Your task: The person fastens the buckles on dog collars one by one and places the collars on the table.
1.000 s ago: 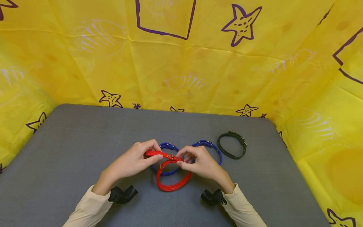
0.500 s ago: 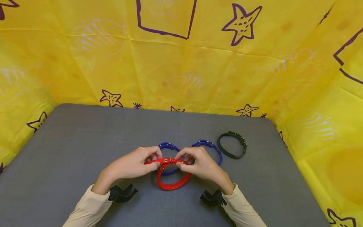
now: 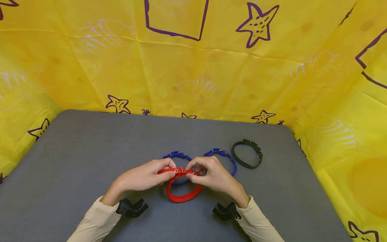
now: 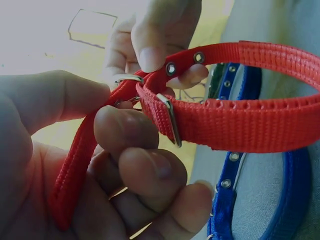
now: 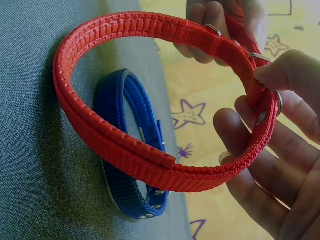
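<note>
Both hands hold a red collar (image 3: pixel 183 197) with metal-rimmed holes and a metal buckle, its loop hanging toward the person. My left hand (image 3: pixel 147 175) pinches the strap's loose end between thumb and forefinger; in the left wrist view the red strap (image 4: pixel 75 165) runs down across the palm. My right hand (image 3: pixel 211 172) pinches the collar by the buckle. In the right wrist view the thumb presses close to the metal buckle (image 5: pixel 259 57). Behind the red collar lies a blue collar (image 3: pixel 179 154), partly covered by it and the hands.
A second blue collar (image 3: pixel 222 153) lies just beyond the right hand, partly hidden by it. To its right a dark green collar (image 3: pixel 247 166) lies buckled on the grey table (image 3: pixel 90 144). A yellow patterned cloth (image 3: pixel 169 67) hangs around the table's back and sides.
The left hand has shifted slightly down and then right, closer to the buckle. The red strap between the hands has levelled out. The right hand has stayed almost in place.
</note>
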`<state>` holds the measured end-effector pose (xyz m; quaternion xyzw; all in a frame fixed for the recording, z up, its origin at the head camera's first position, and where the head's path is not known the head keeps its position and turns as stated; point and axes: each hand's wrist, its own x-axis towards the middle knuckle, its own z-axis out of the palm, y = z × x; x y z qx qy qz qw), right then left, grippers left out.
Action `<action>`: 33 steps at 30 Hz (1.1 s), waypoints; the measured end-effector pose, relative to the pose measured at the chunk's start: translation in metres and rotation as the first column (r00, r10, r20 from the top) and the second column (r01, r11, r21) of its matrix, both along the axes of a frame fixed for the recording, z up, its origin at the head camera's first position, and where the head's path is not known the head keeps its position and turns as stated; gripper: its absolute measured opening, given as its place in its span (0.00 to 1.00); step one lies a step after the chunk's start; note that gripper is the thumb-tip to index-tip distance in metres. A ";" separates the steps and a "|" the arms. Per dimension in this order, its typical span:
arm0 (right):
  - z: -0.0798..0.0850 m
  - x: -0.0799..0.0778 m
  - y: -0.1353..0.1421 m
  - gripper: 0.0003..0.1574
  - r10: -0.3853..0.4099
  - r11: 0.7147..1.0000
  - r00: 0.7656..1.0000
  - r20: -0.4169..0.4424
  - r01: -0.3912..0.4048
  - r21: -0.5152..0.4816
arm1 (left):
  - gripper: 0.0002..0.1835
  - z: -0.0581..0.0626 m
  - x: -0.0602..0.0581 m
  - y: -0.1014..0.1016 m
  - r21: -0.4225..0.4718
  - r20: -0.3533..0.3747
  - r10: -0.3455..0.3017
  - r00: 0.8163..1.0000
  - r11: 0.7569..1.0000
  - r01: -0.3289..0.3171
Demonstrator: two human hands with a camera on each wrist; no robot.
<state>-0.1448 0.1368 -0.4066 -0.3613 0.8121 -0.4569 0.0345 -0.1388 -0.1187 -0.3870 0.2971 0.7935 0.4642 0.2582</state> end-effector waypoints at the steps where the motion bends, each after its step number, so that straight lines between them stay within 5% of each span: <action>1: 0.000 0.000 0.000 0.07 -0.002 1.000 1.000 -0.001 0.002 -0.001 | 0.10 0.000 0.000 0.000 0.012 0.010 -0.004 1.000 1.000 0.003; 9: 0.000 0.001 -0.001 0.07 -0.028 1.000 0.999 -0.016 0.028 -0.004 | 0.10 -0.004 0.001 0.006 0.040 -0.015 -0.006 1.000 0.999 0.006; 19: -0.003 -0.001 0.001 0.08 -0.049 0.999 0.999 0.005 0.049 0.006 | 0.08 -0.001 -0.001 0.002 -0.008 -0.058 0.110 0.992 0.994 -0.111; 33: -0.002 -0.001 0.000 0.07 -0.051 0.999 0.998 0.035 0.052 -0.010 | 0.08 -0.006 0.000 0.004 0.014 -0.090 0.097 0.991 0.995 -0.096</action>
